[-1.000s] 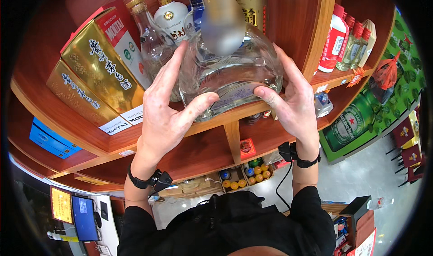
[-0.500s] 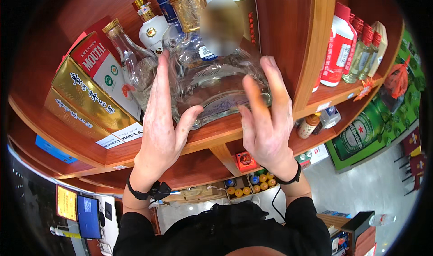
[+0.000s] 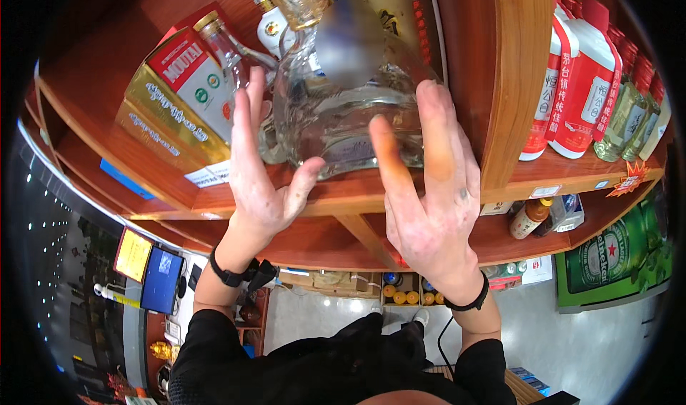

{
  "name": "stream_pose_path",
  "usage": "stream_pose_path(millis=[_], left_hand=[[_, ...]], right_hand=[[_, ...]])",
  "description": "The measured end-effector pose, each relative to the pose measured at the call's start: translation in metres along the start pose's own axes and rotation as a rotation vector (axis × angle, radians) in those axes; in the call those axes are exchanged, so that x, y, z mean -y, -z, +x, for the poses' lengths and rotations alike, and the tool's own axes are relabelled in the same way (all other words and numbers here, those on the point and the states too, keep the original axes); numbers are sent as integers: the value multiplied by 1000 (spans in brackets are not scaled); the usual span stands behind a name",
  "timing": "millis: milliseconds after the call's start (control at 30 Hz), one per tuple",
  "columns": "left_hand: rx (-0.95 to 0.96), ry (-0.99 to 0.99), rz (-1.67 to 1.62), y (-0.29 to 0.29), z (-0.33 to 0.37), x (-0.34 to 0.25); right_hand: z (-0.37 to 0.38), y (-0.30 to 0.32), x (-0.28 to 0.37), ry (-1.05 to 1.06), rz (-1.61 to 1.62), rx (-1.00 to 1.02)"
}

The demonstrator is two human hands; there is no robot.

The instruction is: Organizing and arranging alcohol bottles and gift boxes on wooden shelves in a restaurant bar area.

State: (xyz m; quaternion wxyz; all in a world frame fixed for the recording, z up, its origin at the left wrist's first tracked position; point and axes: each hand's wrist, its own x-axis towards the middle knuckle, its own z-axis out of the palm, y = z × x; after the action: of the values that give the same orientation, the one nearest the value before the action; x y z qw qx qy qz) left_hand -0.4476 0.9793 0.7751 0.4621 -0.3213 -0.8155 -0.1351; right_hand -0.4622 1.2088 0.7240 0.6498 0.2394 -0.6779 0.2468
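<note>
On the wooden shelf [image 3: 343,200], the clear glass bottle [image 3: 336,116] stands between our left hand [image 3: 259,191], fingers close and thumb apart, and our right hand [image 3: 436,216], now turned back-up with its index finger spread from the rest, so our earlier cupping looks loosened.

We see a reddish-brown wood shelf unit [image 3: 468,19] w/ a thick, lighter divider [image 3: 524,69] — pale, shiny floor [image 3: 550,333] below, reflecting light. On our L, a blue-lit monitor [image 3: 163,282]; on our R, a green leaf-print panel [image 3: 618,255].
</note>
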Motion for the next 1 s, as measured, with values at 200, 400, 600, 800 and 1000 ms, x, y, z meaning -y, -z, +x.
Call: stream_pose_path(millis=[200,400,600,800,1000], left_hand=[[-140,-350,215,48,-85,-46],[463,274,-215,-12,-300,-78],[1841,590,-541,10,-755,-40],[1251,1580,-67,140,-1001,-71],[1011,2054,-345,223,-1062,-132]], right_hand=[[-114,74,20,-88,417,91],[-439,182,61,-863,106,1240],[-709,404,214,-2118,353,1044],[-802,529,288,-1708,528,1134],[-741,593,304,-1422,325,1600]])
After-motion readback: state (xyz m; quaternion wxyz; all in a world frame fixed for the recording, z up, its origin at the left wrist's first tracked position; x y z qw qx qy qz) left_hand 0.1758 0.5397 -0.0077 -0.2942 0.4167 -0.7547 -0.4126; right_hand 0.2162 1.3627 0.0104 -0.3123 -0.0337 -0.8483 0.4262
